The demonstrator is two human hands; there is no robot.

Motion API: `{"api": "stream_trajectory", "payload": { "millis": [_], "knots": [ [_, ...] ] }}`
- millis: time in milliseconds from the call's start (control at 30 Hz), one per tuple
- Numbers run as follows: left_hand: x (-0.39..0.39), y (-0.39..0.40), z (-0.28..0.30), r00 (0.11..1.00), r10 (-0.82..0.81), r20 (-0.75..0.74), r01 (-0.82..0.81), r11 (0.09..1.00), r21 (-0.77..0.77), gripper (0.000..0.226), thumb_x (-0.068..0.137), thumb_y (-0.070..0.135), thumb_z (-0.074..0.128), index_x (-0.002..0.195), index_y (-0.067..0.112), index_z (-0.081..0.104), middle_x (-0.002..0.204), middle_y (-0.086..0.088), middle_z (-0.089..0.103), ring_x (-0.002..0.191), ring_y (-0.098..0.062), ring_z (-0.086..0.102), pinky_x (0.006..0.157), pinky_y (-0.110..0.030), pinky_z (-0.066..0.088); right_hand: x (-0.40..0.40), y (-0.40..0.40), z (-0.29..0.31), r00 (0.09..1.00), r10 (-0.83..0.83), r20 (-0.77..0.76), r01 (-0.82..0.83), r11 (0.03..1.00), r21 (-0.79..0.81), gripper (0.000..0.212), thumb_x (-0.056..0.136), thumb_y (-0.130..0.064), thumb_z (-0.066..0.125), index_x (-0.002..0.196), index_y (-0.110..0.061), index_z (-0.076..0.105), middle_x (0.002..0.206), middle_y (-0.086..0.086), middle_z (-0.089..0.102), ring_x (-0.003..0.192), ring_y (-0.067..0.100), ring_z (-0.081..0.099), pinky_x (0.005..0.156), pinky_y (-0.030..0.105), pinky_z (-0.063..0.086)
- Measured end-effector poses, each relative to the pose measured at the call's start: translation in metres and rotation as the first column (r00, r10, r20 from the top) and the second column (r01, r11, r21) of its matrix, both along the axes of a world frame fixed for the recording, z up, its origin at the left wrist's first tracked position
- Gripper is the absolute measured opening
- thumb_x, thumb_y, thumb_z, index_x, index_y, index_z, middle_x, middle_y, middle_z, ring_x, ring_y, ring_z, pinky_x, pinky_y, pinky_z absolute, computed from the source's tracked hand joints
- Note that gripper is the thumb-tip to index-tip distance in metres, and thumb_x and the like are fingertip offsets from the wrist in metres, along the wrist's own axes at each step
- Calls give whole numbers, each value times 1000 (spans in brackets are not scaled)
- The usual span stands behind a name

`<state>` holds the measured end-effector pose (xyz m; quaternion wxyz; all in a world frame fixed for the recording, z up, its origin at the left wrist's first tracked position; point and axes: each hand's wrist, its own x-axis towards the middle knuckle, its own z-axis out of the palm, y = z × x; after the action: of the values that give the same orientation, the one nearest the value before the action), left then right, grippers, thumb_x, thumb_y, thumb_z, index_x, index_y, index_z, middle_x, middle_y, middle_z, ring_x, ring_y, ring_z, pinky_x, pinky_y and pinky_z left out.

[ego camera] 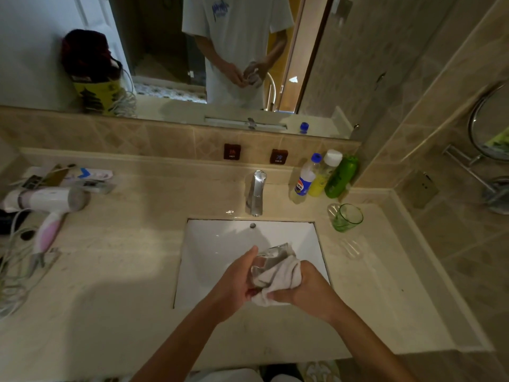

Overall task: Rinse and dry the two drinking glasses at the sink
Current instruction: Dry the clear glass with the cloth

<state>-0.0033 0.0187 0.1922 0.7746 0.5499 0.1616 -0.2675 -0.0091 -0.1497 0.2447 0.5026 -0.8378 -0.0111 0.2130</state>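
Over the white sink (pixel 214 244), my left hand (pixel 237 282) grips a clear drinking glass (pixel 268 257), tilted with its mouth towards the far right. My right hand (pixel 305 288) grips a white cloth (pixel 281 277) that is wrapped against the glass and partly pushed into it. A green drinking glass (pixel 347 217) stands upright on the counter right of the sink. The chrome tap (pixel 256 193) behind the basin shows no running water.
Three bottles (pixel 325 177) stand in the back right corner. A clear soap dish (pixel 351 248) lies on the counter below the green glass. A hair dryer (pixel 46 205) with its cord and a few small boxes lie on the left counter. A mirror spans the wall.
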Motion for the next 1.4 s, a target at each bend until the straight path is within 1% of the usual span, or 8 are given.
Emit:
{"api": "stream_trajectory", "payload": {
  "millis": [267,500,633,867,967,1100,1200,1400],
  "knots": [
    [-18,4,-20,779,-213,590,-58,912,406,32,100,41,49,127,26,52,115,7,66,102,-3,65,87,-18,52,0,-5,-2,929,-14,-370,169,905,390,42,80,-5,78,120,-2,65,115,20,71,113,30,67,102,47,50],
    [-6,26,-10,898,-367,243,386,922,-35,44,95,42,67,132,28,46,124,-24,61,101,-24,70,76,-38,60,7,-11,6,934,257,-248,-223,962,157,27,74,-2,82,96,-17,79,100,6,78,97,24,72,86,48,56],
    [4,27,-14,874,-471,120,485,861,-154,80,82,60,77,147,30,44,138,-16,59,124,-34,62,108,-58,46,12,-4,15,863,406,-301,-382,914,139,33,75,6,79,91,-22,74,87,-11,76,87,6,70,81,34,58],
    [-10,25,-1,909,-397,128,416,883,-215,31,102,26,61,130,33,51,107,-4,78,91,-20,77,79,-41,61,20,-19,3,935,148,-321,-33,941,337,24,82,-6,75,105,3,71,109,23,72,108,36,67,96,43,52],
    [-10,28,-9,951,-259,169,293,929,-225,50,93,30,73,138,34,52,126,-19,69,108,-33,71,87,-46,59,17,-24,13,975,-112,-192,174,923,344,27,88,-22,70,101,1,73,105,22,73,105,37,68,95,44,52],
    [-8,17,-12,995,10,96,21,948,-319,42,91,36,68,127,20,51,92,-21,67,78,-29,68,80,-50,58,-1,-6,19,921,-317,227,279,943,182,22,95,-34,60,101,-20,76,90,4,77,85,20,72,77,30,56],
    [-5,-2,-2,985,160,57,-129,923,-361,38,91,35,70,118,19,50,83,-18,67,68,-28,67,63,-38,57,-26,28,5,919,-240,311,174,958,226,38,97,-23,56,135,-31,56,129,-16,64,113,0,63,91,19,52],
    [-4,-15,-3,960,260,104,-214,920,-329,69,83,50,74,139,15,53,125,-9,74,117,-25,70,92,-36,59,-39,55,-29,760,17,649,139,972,-188,72,94,-12,51,155,-27,16,166,-10,2,154,17,3,123,47,18]
  ]
}}
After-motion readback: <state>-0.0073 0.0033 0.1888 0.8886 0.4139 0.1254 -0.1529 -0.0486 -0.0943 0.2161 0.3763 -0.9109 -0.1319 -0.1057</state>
